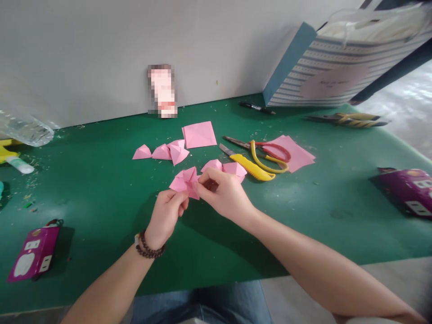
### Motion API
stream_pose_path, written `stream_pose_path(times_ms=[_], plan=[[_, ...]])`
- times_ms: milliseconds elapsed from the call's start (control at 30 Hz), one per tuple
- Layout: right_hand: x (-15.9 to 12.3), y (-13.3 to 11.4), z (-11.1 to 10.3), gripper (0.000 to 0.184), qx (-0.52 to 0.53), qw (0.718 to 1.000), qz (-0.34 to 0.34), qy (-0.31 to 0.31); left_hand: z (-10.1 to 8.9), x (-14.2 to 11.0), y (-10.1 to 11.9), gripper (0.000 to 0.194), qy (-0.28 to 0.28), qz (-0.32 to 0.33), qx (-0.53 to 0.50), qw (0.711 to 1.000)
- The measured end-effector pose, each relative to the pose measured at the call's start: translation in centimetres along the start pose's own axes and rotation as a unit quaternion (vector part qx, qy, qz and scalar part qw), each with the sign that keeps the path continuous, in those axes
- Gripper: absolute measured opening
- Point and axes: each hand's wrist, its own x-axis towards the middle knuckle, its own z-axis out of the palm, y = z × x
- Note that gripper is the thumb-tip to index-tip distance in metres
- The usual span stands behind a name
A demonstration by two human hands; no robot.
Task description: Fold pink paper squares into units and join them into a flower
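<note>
Between my hands is a folded pink paper piece (185, 179), shaped like part of a flower with pointed petals. My left hand (166, 213) pinches its lower edge between thumb and fingers. From the right, my right hand (224, 191) pinches the same piece at its side. Just behind my right hand lie more folded pink paper pieces (235, 169), partly hidden by the fingers. Further left, several similar folded pieces (162, 152) rest on the green table (111, 189). Behind them is a small stack of square pink paper (200, 134).
A yellow utility knife (254, 167) with its blade out lies beside scissors (270, 155) resting on more pink paper (300, 155). At the back are a pen (257, 108), pliers (347, 119) and a striped paper bag (324, 67). Purple boxes (35, 252) lie at both sides.
</note>
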Motion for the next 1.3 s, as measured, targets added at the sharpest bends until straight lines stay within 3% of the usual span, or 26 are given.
stream_pose_path(times_ms=[133, 233, 300, 400, 500, 600, 700, 800, 867, 967, 1033, 1100, 1133, 1200, 1300], plan=[[0.2, 0.5, 0.1, 0.015, -0.009, 1.000, -0.025, 0.016, 0.1, 0.0, 0.1, 0.033, -0.011, -0.016, -0.004, 1.000], [0.5, 1.1, -0.1, 0.016, -0.069, 0.991, -0.094, 0.071, -0.2, 0.0, 0.5, 0.026, -0.068, -0.028, -0.030, 0.997], [0.8, 1.4, -0.5, 0.015, -0.139, 0.965, -0.181, 0.131, -0.9, 0.0, 0.9, 0.026, -0.138, -0.055, -0.066, 0.987], [1.1, 1.6, -1.3, 0.010, -0.235, 0.892, -0.334, 0.192, -2.1, 0.0, 1.4, 0.038, -0.207, -0.127, -0.187, 0.952], [1.1, 1.5, -2.1, 0.009, -0.296, 0.825, -0.442, 0.189, -2.9, 0.0, 1.6, 0.042, -0.195, -0.182, -0.331, 0.905], [0.9, 1.2, -2.5, 0.010, -0.331, 0.783, -0.495, 0.182, -3.0, -0.2, 2.0, 0.033, -0.166, -0.226, -0.378, 0.882], [0.8, 0.9, -2.6, 0.010, -0.351, 0.764, -0.509, 0.182, -2.7, -0.4, 2.4, 0.041, -0.145, -0.259, -0.362, 0.884], [0.7, 1.0, -2.3, 0.014, -0.360, 0.763, -0.505, 0.183, -2.5, -0.5, 2.6, 0.040, -0.136, -0.272, -0.349, 0.887], [0.7, 1.2, -2.0, 0.014, -0.345, 0.784, -0.483, 0.184, -2.4, -0.3, 2.3, 0.031, -0.135, -0.253, -0.351, 0.892], [0.7, 1.1, -1.6, 0.013, -0.267, 0.870, -0.385, 0.153, -2.4, 0.1, 1.7, 0.022, -0.134, -0.176, -0.342, 0.913], [0.8, 0.7, -1.6, 0.017, -0.158, 0.948, -0.260, 0.096, -2.5, 0.4, 1.3, 0.026, -0.127, -0.113, -0.310, 0.936], [0.8, 0.0, -1.7, 0.021, -0.006, 0.994, -0.106, 0.019, -2.5, 0.4, 1.3, 0.028, -0.119, -0.061, -0.260, 0.956], [0.8, -0.4, -1.9, 0.020, 0.074, 0.997, -0.032, -0.014, -2.6, 0.4, 1.3, 0.028, -0.116, -0.042, -0.236, 0.964], [0.5, -1.0, -2.2, 0.013, 0.209, 0.974, 0.073, -0.056, -2.4, 0.3, 1.3, 0.027, -0.120, -0.021, -0.197, 0.973], [-0.7, -1.2, -2.6, 0.018, 0.324, 0.932, 0.147, -0.066, -1.7, -0.1, 0.9, 0.028, -0.160, -0.027, -0.165, 0.973]])
